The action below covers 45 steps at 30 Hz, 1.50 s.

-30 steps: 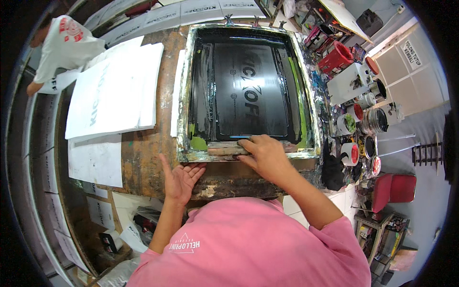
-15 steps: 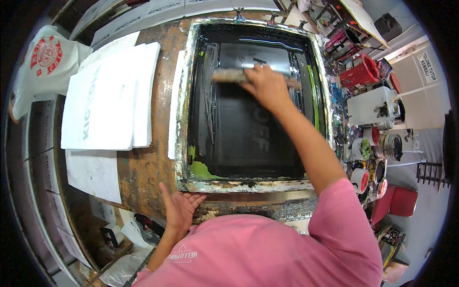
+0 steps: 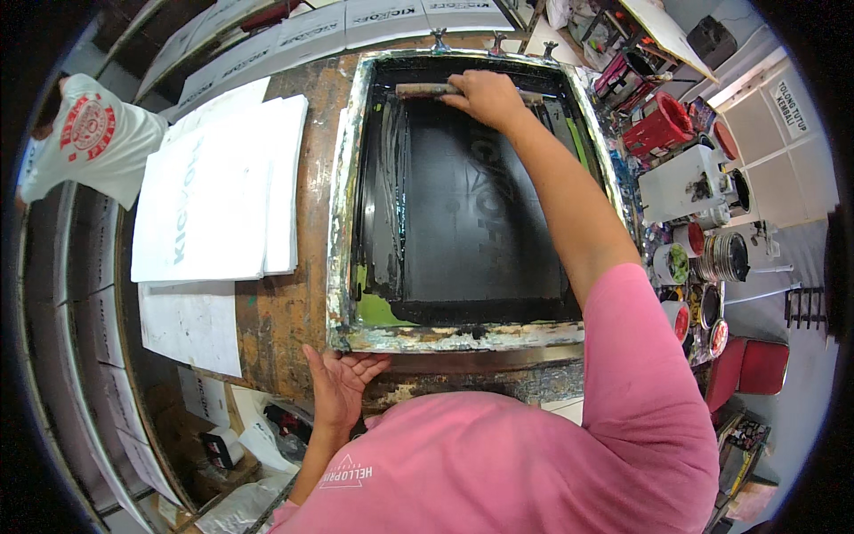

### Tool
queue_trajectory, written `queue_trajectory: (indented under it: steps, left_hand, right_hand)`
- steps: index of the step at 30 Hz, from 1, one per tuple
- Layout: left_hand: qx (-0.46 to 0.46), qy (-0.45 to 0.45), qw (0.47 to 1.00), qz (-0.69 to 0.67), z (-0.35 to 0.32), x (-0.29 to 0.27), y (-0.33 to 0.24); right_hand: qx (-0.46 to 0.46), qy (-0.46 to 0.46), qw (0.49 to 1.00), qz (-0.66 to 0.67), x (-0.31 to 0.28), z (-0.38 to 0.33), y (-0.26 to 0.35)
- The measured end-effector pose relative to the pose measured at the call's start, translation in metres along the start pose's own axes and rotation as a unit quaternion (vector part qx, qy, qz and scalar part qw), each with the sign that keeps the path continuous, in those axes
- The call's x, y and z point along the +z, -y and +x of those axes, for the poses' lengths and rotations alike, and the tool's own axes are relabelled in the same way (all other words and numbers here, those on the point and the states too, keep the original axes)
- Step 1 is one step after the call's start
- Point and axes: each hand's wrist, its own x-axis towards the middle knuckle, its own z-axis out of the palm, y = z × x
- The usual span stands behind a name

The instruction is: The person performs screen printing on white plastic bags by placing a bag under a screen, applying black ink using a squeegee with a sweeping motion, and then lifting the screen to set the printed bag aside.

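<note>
A screen-printing frame, crusted with dried ink, lies on the wooden table before me. Its mesh is coated in black ink, with green patches along the edges. Near the far end of the mesh, my right hand grips a wooden-handled squeegee that lies crosswise. My left hand is at the near left corner of the frame, palm up with fingers spread, its fingertips by the underside of the rim. Whether those fingertips touch the frame I cannot tell.
Printed white sheets are stacked on the table to the left. Clamps stand along the frame's far edge. Ink pots, a red bucket and a white container crowd the right. Another person stands at far left.
My right hand has pushed the squeegee away from me, from the upper middle of the mesh to near its far end. My left hand stays at the near corner.
</note>
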Motion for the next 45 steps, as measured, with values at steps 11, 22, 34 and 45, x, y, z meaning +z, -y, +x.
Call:
queue_trajectory:
  steps: [11,22,34,45]
  left_hand:
    - [0.075,0.071,0.994,-0.022,-0.01,0.008,-0.01]
    - [0.28,0.345,0.88,-0.167,-0.005,0.066,-0.11]
    - [0.359,-0.076,0.5,0.784,0.068,0.05,0.016]
    - [0.457,-0.18,0.751,0.442,0.093,0.071,-0.064]
  right_hand:
    - [0.042,0.121,0.988,0.092,-0.175,-0.199,0.169]
    - [0.051,-0.112,0.989,-0.086,-0.303,-0.145,0.186]
    - [0.074,-0.2,0.977,0.014,-0.345,-0.068,0.156]
    - [0.056,-0.308,0.95,-0.02,-0.342,-0.062,0.164]
